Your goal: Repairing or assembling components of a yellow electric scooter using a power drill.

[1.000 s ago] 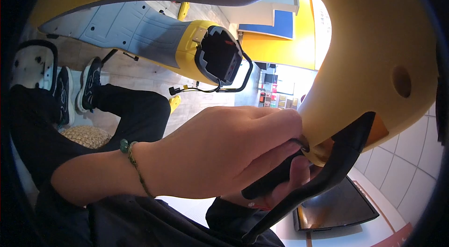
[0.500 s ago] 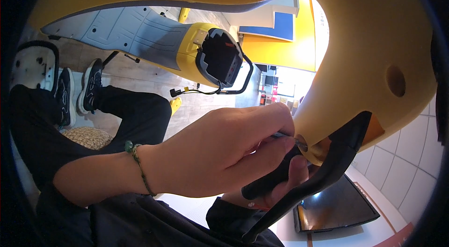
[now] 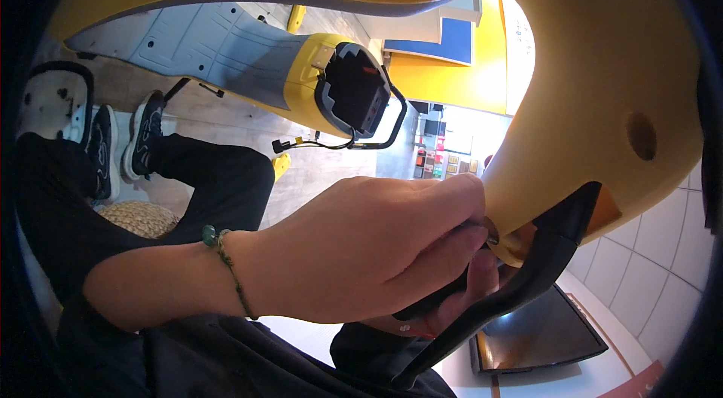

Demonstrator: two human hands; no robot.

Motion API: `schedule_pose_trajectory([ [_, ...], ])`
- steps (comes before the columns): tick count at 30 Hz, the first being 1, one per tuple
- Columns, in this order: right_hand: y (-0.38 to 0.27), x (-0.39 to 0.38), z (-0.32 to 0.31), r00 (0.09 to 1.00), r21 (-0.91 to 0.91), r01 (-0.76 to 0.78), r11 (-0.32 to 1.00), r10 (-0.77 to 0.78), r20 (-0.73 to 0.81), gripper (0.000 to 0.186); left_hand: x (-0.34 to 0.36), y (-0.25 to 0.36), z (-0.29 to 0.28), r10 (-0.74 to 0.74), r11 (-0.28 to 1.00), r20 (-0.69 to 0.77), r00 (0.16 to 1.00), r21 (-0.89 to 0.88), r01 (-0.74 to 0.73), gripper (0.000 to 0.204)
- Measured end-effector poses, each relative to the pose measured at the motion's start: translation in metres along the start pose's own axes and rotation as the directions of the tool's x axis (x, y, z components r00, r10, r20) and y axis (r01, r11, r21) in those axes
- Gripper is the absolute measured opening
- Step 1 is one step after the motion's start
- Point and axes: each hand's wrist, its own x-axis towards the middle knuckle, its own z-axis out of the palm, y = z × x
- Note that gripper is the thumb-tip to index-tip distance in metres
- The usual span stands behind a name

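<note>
My left hand, with a green cord bracelet, reaches across from the left. Its fingers are pinched at a hole at the lower edge of a large yellow molded shell. Between fingertips and hole, the end of a small thin metal piece shows; the rest is hidden. Partly behind the left hand is my right hand, a red string at its wrist. It is closed around a black cylindrical thing, mostly covered. A curved black tube handle runs from the shell down past my right hand.
A second yellow and grey body with a dark opening stands on the wood floor, a cable hanging from it. A woven stool, a black-framed part and a wall screen are also around.
My left fingers have moved slightly right, closer to the hole, now covering most of the thin metal piece and more of the black cylinder. The right hand stays nearly in place.
</note>
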Motion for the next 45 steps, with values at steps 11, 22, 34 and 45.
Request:
schedule_pose_trajectory([
  [11,-0.004,0.001,-0.005,0.967,-0.081,0.063,0.995,-0.041,0.252,0.062,0.007,-0.010,-0.004,0.153,0.987,0.000,0.988,0.045,-0.153,0.012],
  [22,-0.029,0.003,0.010,0.965,-0.086,-0.067,0.994,0.086,0.247,0.061,0.007,-0.011,-0.008,0.167,0.985,-0.040,0.985,-0.041,-0.168,0.014],
  [34,-0.026,0.003,0.008,0.980,-0.207,-0.038,0.978,0.077,0.183,0.063,0.008,-0.013,-0.007,0.125,0.989,0.094,0.988,-0.097,-0.116,0.016],
  [45,-0.025,0.003,0.008,0.971,-0.280,-0.078,0.957,0.137,0.196,0.063,0.010,-0.017,-0.004,0.209,0.978,0.058,0.976,-0.012,-0.208,0.017],
])
